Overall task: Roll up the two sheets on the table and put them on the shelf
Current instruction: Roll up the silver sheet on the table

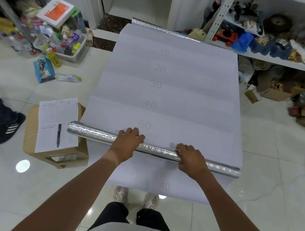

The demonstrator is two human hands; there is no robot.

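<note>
A white sheet (171, 83) printed with faint numerals lies flat over the table, running from the near edge to the far edge, where a strip of its silver foil backing (164, 30) is turned up. Across the near part of this sheet lies a silver foil roll (95, 133), oriented left to right, its left end projecting past the sheet's left edge and its right end near the sheet's right edge. The left hand (127, 141) rests on top of the roll left of centre, fingers curled over its far side. The right hand (190, 159) holds the roll right of centre, fingers curled round it. A metal shelf (270, 58) loaded with toys and bags stands far right. A low stool (32, 119) at the near left carries a printed form (58, 111) and a pen (58, 135). A bin of bottles (79, 48) stands on the floor far left.
</note>
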